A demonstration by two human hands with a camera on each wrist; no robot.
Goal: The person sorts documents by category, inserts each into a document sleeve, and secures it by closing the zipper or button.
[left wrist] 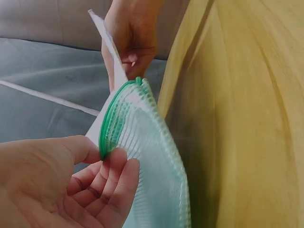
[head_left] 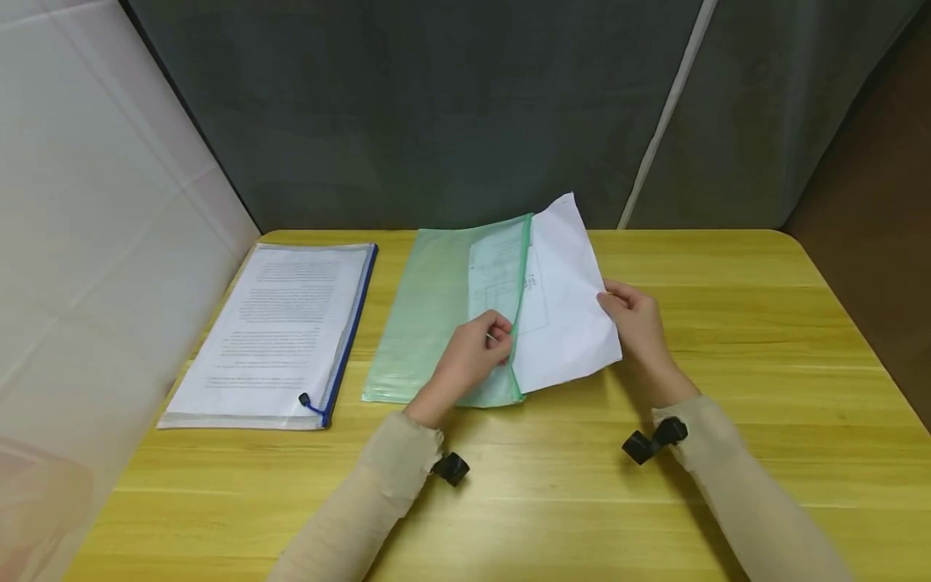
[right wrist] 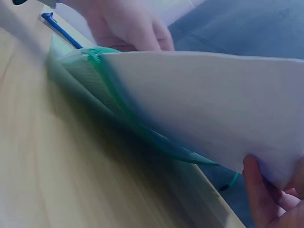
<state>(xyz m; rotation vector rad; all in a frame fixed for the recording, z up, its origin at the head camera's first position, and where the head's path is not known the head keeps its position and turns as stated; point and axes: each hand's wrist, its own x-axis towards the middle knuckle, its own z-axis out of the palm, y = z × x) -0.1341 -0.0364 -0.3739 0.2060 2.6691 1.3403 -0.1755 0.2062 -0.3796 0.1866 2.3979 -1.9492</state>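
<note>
A translucent green zipper document pouch (head_left: pixel 429 299) lies on the table with its green-edged mouth facing right. White sheets of paper (head_left: pixel 570 323) stick partly out of that mouth, and their inner part shows through the pouch. My left hand (head_left: pixel 469 356) pinches the pouch's green edge between thumb and fingers, as the left wrist view also shows. At the paper's outer right edge, my right hand (head_left: pixel 640 323) holds the sheets between thumb and fingers. The right wrist view has the paper (right wrist: pixel 204 104) raised off the table, running into the pouch mouth.
Left of the green pouch lies a clear document pouch (head_left: pixel 269 331) with a blue zipper edge and printed pages inside. The wooden table (head_left: pixel 727 323) ends at a dark grey partition (head_left: pixel 436 113) behind. A white sheet-like wall (head_left: pixel 109 202) stands on the left, a brown panel (head_left: pixel 873 186) on the right.
</note>
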